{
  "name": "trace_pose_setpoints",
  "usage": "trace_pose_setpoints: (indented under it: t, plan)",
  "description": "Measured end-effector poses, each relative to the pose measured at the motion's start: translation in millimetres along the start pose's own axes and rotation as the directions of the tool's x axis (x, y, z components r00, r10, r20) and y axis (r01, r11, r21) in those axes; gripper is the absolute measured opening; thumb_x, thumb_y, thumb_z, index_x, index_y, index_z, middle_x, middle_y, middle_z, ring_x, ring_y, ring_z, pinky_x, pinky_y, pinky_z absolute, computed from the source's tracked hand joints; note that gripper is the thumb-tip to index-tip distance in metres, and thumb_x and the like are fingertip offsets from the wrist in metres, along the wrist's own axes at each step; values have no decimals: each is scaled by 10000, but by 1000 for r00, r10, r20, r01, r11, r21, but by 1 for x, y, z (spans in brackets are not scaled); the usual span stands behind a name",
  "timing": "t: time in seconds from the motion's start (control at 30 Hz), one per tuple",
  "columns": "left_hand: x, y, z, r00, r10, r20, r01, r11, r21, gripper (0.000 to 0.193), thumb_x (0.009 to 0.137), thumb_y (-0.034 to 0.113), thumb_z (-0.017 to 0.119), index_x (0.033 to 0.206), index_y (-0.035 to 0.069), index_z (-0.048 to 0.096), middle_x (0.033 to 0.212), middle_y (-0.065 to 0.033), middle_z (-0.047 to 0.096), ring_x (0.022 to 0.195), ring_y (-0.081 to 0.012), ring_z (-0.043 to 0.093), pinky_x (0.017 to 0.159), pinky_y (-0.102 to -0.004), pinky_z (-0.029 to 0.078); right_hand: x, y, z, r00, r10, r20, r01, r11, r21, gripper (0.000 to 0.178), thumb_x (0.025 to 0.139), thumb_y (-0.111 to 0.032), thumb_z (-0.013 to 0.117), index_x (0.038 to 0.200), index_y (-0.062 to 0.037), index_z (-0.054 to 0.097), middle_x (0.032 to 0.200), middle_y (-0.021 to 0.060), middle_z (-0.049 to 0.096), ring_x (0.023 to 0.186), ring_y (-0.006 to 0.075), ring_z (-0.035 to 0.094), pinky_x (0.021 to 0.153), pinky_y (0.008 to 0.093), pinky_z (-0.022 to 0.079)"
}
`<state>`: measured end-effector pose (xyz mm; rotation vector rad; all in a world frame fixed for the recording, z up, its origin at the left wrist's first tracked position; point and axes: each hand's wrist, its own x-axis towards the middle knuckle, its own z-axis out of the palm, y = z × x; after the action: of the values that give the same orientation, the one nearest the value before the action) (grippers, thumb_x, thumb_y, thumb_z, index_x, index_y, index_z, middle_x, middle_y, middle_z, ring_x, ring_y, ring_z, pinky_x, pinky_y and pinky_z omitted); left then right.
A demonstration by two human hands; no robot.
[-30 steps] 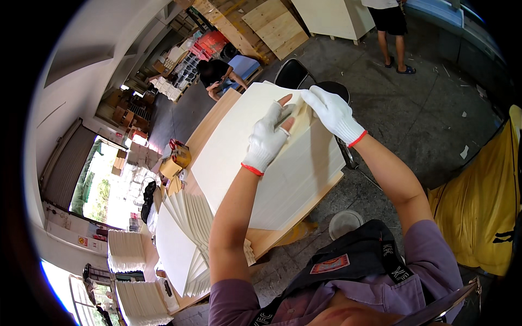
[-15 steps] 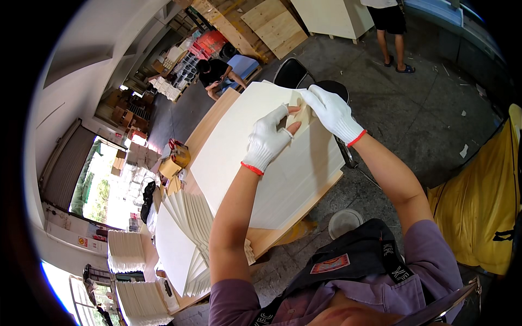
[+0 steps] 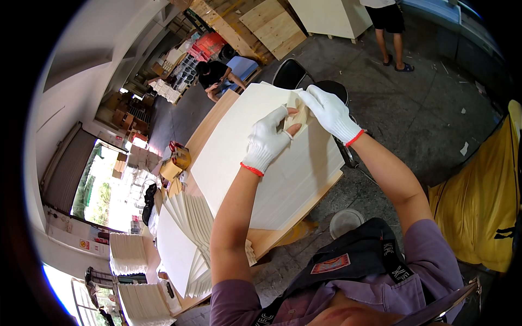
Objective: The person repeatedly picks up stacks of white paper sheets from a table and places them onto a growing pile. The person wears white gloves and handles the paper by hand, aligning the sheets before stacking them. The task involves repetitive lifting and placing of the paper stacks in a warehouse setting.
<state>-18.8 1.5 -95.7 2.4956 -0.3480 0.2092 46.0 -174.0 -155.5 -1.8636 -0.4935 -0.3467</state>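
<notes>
A broad stack of off-white sheets (image 3: pixel 228 141) lies on the wooden table before me, its far right corner curled up. My right hand (image 3: pixel 328 111), in a white knit glove with a red cuff, is closed over that corner, fingers bent around the sheet edges. My left hand (image 3: pixel 269 136), gloved alike but with bare thumb and forefinger tips, reaches to the same corner. Its thumb and forefinger are apart and touch the curled sheets (image 3: pixel 295 106); the other fingers are partly hidden. How many sheets the right hand grips cannot be seen.
Fanned sheets (image 3: pixel 190 228) lie left of the stack on the wooden table (image 3: pixel 272 237). A black chair (image 3: pixel 288 73) stands beyond the corner, and a white bucket (image 3: pixel 346 223) on the floor. Yellow fabric (image 3: pixel 476 206) hangs at right. One person (image 3: pixel 217 79) sits; another (image 3: pixel 389 24) stands far off.
My right hand has shifted very slightly left at the corner. My left hand stays almost in place, and the stack has not visibly moved.
</notes>
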Motion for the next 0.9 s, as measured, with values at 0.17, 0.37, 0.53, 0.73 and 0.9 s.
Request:
trace_pose_setpoints:
  t: [0.17,0.37,0.53,0.73,0.9]
  plan:
    - [0,1,-2,1000,2,4,-3,1000,17,312,905,138,688,1213,88,671,743,-16,543,680,-99,515,650,-275,461,1,4,1,1000,4,-7,-4,1000,1,526,1022,-547,378,928,-58,545,808,193,598,800,401,606,679,456,443]
    - [0,-3,1,994,43,-99,-45,999,-24,289,931,123,624,1214,83,669,761,-29,559,718,-106,527,684,-274,463,-1,0,1,1000,26,15,-26,998,51,530,1022,-545,389,915,-48,539,773,182,584,779,396,602,675,453,440]
    - [0,4,-2,999,-35,19,34,999,15,306,909,170,682,1203,85,672,759,-22,576,701,-102,532,675,-274,466,1,8,4,1000,-3,-21,4,999,52,529,1022,-545,393,912,-48,535,773,184,583,779,397,599,673,461,436]
    - [-1,3,-3,1000,4,-2,-4,1000,21,342,877,177,739,1203,97,673,758,-19,572,684,-84,532,658,-274,473,-1,6,6,999,9,-33,-6,997,74,503,1025,-517,413,905,-43,530,763,172,557,742,354,569,671,435,429]
    - [-1,3,-1,998,55,-15,-53,994,93,374,835,136,713,1208,138,675,953,-116,714,844,-239,694,782,-340,537,1,6,2,1000,17,-13,-16,998,63,513,1012,-542,413,905,-58,547,787,184,591,791,393,606,683,462,436]
